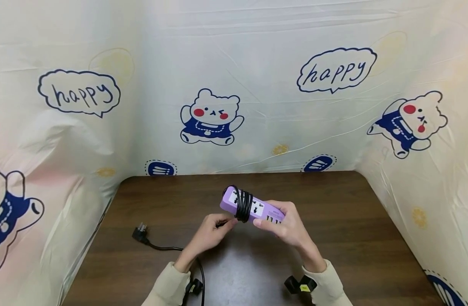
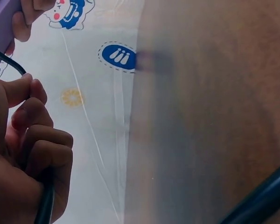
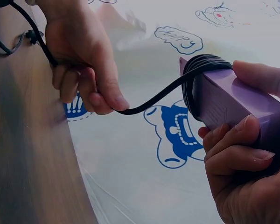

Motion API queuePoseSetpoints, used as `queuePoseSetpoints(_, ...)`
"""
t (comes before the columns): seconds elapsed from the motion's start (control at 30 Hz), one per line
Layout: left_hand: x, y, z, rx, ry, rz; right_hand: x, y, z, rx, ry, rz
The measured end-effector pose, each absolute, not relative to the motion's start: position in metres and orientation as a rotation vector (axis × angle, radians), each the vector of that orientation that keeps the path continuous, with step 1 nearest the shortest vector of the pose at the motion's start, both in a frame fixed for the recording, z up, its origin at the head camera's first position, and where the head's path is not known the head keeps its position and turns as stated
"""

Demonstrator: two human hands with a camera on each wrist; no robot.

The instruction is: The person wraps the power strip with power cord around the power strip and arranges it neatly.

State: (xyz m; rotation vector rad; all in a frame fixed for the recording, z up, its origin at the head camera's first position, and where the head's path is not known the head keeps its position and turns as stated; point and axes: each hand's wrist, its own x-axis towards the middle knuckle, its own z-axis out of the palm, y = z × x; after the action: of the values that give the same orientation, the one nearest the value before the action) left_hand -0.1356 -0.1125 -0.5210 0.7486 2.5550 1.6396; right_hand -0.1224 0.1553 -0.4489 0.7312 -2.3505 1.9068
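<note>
A purple power strip [image 1: 270, 209] with white socket faces is held up over the table, tilted down toward the right. My right hand [image 1: 291, 225] grips its right end, thumb on one side and fingers curled round the other. Several turns of black cord [image 1: 243, 205] are wrapped round the strip's left part. In the right wrist view my left hand [image 3: 84, 60] pinches the cord [image 3: 154, 99] a short way from the strip, between thumb and forefinger. The cord runs on through the left hand's curled fingers. Its black plug [image 1: 140, 233] lies on the table at left, prongs up.
The dark wooden table [image 1: 333, 204] spreads round both hands. Pale printed cloth [image 1: 264, 127] with bears and "happy" bubbles hangs behind it and along both sides. A loose length of cord [image 1: 165, 248] crosses the table beneath the left wrist.
</note>
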Motion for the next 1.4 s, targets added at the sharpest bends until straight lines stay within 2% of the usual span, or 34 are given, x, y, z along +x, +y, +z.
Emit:
queuePoseSetpoints(0.4,-0.153,-0.122,-0.518,0.732,2.27,1.88,-0.116,0.143,-0.45,0.925,-2.435,1.85)
queuePoseSetpoints(0.73,-0.17,-0.125,-0.509,0.947,1.914,1.887,-0.113,0.142,-0.455,1.027,-2.472,1.833)
queuePoseSetpoints(1.07,-0.183,-0.127,-0.48,0.645,1.819,1.721,-0.116,0.141,-0.455,1.149,-2.453,1.795)
queuePoseSetpoints(1.4,-0.195,-0.118,-0.448,0.669,1.855,1.575,-0.12,0.146,-0.45,1.168,-2.471,1.722)
